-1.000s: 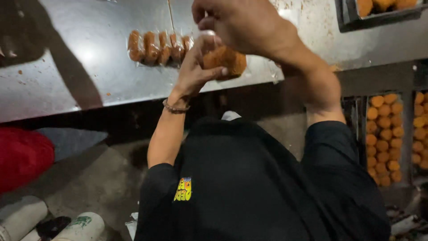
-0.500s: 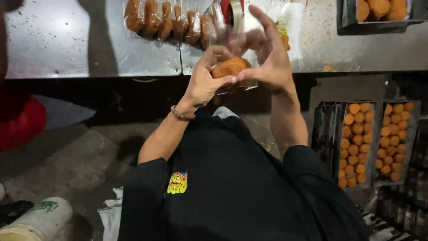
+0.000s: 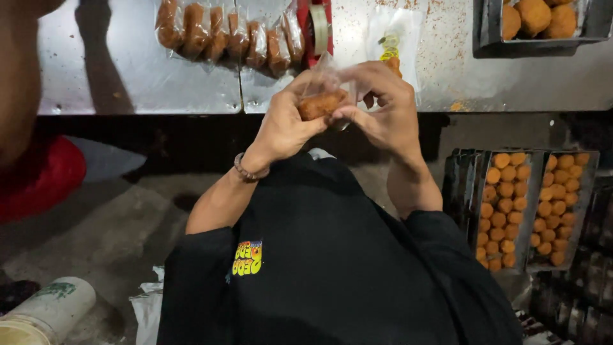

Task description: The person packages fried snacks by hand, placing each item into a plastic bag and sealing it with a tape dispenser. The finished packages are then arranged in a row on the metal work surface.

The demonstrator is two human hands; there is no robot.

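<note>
Both hands meet in front of the chest, just at the near edge of the metal table (image 3: 128, 83). The left hand (image 3: 284, 124) is curled closed around a brown fried roll (image 3: 319, 104) that sits inside a thin clear bag (image 3: 322, 80), its thumb and fingers pressing the roll from the side and below. The right hand (image 3: 383, 108) is also closed on the bag, fingers bent over its top and pinching the plastic just beside the roll. A beaded bracelet (image 3: 246, 171) rings the left wrist.

On the table beyond the hands lies a row of wrapped rolls (image 3: 223, 35) in clear plastic, side by side. Right of them stands a red tape holder (image 3: 316, 25), and next to it a flat clear bag with a small yellow sticker (image 3: 388, 48). At the far right corner a dark tray (image 3: 491, 32) holds round fried balls.

Below the table on the right, two long trays (image 3: 533, 211) are filled with rows of small orange balls. A white cup (image 3: 48, 310) lies at the lower left.
</note>
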